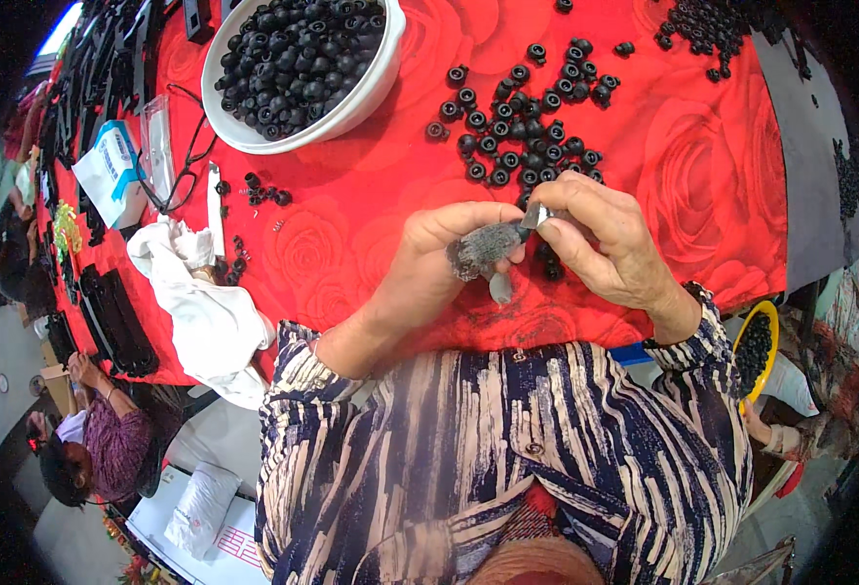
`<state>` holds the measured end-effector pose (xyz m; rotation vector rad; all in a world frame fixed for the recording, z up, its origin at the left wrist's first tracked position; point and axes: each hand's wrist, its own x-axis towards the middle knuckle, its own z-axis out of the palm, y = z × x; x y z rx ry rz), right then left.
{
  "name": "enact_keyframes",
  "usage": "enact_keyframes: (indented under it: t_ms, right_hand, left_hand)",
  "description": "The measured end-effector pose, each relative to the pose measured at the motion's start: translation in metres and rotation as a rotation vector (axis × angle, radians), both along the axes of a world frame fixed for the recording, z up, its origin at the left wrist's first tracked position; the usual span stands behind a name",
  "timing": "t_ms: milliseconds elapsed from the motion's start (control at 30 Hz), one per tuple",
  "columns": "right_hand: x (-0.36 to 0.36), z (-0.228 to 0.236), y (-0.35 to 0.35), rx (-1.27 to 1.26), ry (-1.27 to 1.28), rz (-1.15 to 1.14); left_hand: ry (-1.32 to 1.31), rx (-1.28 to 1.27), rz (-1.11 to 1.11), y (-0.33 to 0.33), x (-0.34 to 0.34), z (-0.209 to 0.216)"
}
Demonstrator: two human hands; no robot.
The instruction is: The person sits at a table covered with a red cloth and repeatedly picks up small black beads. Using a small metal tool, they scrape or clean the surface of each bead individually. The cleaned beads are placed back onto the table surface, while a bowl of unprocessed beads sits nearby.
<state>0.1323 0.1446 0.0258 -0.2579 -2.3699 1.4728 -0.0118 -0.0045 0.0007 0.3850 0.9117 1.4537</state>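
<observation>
My left hand (412, 273) is closed round a dark grey, rough, fuzzy-looking piece (483, 248), whose exact kind I cannot make out. A smaller grey rounded part (500, 287) hangs below it by the fingers. Between thumb and fingertips, my right hand (610, 239) pinches a small flat silvery piece (537, 214), its edge against the right end of the grey piece. Just beyond both hands lies a loose heap of round black plastic parts (502, 128) with ring-shaped openings. Some of these show under my right wrist.
A white bowl (381, 80) full of black parts stands at the far left on the red rose-patterned cloth (702, 224). Nearby lie glasses (188, 174), a white cloth (210, 327) and long black strips (117, 322). A yellow-rimmed basin (772, 336) is at right. Another person (122, 444) sits at left.
</observation>
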Motion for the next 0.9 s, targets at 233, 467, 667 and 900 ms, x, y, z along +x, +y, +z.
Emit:
enact_keyframes:
  t_ms: [233, 467, 667, 900]
  right_hand:
    - [0.0, -0.008, 0.003, 0.018, 0.064, 0.025]
    - [0.0, -0.005, 0.004, -0.004, 0.043, 0.045]
    - [0.0, -0.003, 0.007, -0.005, 0.01, 0.072]
    - [0.001, -0.007, 0.008, 0.025, 0.091, 0.167]
  left_hand:
    - [0.034, -0.02, -0.028, -0.001, -0.001, 0.0]
    - [-0.057, -0.001, -0.03, 0.0, 0.0, -0.003]
    - [-0.034, -0.022, -0.036, 0.0, 0.0, -0.006]
    - [-0.128, -0.056, -0.023, 0.007, -0.006, 0.0]
